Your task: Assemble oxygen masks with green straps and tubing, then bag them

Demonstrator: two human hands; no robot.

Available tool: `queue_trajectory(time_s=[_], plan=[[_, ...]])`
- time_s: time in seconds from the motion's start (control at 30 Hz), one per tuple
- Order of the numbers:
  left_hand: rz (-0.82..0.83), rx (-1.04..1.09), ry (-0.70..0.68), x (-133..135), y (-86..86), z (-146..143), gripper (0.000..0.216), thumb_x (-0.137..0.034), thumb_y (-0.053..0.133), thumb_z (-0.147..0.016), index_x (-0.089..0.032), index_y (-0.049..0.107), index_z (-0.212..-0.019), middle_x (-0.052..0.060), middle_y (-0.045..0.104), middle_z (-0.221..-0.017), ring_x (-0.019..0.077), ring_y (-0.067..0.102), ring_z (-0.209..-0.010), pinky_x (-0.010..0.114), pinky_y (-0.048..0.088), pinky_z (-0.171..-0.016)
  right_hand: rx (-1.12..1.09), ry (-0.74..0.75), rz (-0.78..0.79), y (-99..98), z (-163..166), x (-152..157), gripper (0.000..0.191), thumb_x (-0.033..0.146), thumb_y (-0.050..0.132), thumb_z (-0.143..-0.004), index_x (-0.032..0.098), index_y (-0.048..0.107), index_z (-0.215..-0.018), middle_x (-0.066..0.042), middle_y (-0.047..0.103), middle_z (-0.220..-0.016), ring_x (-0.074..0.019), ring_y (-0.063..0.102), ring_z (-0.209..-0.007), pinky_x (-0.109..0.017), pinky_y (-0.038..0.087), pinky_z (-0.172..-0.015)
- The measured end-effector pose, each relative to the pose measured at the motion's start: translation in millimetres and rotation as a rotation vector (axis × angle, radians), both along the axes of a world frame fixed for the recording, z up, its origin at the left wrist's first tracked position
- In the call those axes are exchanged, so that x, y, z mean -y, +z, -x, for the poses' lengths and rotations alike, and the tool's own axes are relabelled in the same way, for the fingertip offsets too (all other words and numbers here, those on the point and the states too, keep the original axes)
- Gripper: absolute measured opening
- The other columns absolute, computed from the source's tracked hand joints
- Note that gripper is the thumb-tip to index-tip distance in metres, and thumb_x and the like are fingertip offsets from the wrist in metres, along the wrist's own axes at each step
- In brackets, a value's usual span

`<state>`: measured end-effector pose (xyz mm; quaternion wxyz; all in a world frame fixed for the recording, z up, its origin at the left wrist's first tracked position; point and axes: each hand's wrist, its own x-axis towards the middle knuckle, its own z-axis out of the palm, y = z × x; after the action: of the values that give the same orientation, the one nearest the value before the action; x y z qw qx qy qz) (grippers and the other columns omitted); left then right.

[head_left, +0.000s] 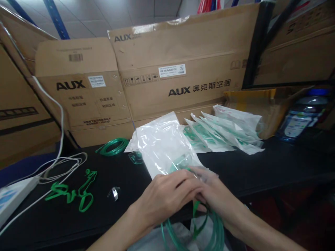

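Note:
My left hand [174, 193] and my right hand [213, 186] are close together at the near end of a white-and-clear pouch [162, 143]. A coil of green tubing [219, 232] hangs below them with a green elastic strap [196, 226]; my right hand is closed on the tubing. The left fingers are curled over towards the right hand, and what they grip is hidden. A clear, greenish plastic piece [181, 162], perhaps part of an oxygen mask, shows at the pouch just beyond my fingers.
Several pouches with green contents [222, 134] lean in a row behind. On the black table [125, 223] are coiled green tubing [112, 146], green straps [85, 193], a small clear piece [114, 193], a power strip [18, 197] and a bottle [300, 116]. Cardboard boxes [183, 48] stand behind.

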<state>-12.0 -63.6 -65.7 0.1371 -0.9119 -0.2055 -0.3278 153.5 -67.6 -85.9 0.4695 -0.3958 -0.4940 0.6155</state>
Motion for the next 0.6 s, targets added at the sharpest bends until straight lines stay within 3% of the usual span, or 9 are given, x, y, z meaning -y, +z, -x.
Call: queue_trajectory(time_s=[0.17,0.3,0.43,0.6], plan=[[0.192,-0.054,0.034,0,-0.9,6,0.024,-0.03,0.047,-0.107,-0.022,0.06,-0.126,0.001,0.069,-0.099,0.0129,0.071,-0.087,0.021,0.059,-0.081,-0.324,0.002,0.136,-0.7,1,0,0.021,0.026,0.084,-0.069,0.017,0.073,-0.084,0.001,0.068,-0.073,-0.0138,0.062,-0.066,-0.021,0.05,-0.059],[0.406,-0.112,0.132,1,8.3,12,0.03,-0.027,0.055,-0.104,-0.024,0.056,-0.133,0.002,0.067,-0.107,0.0161,0.071,-0.096,0.025,0.059,-0.087,-0.386,-0.062,0.21,-2.0,-6,5,0.015,0.023,0.084,-0.072,0.016,0.077,-0.083,-0.005,0.078,-0.088,-0.0206,0.073,-0.082,-0.028,0.06,-0.078],[0.45,-0.133,0.254,0,10.1,9,0.039,-0.019,0.061,-0.099,-0.022,0.052,-0.137,0.003,0.068,-0.111,0.0215,0.071,-0.103,0.033,0.059,-0.091,-0.381,-0.075,0.253,-3.6,-12,12,0.015,0.029,0.082,-0.077,0.017,0.08,-0.086,-0.008,0.081,-0.097,-0.027,0.075,-0.101,-0.04,0.058,-0.097],[0.439,-0.161,0.344,-1,7.1,-4,0.035,-0.021,0.064,-0.097,-0.02,0.056,-0.13,0.004,0.069,-0.11,0.0265,0.072,-0.101,0.042,0.061,-0.088,-0.379,0.019,0.207,-5.0,-21,17,0.032,0.04,0.087,-0.076,0.019,0.083,-0.099,-0.011,0.079,-0.116,-0.0303,0.069,-0.119,-0.044,0.046,-0.114]])
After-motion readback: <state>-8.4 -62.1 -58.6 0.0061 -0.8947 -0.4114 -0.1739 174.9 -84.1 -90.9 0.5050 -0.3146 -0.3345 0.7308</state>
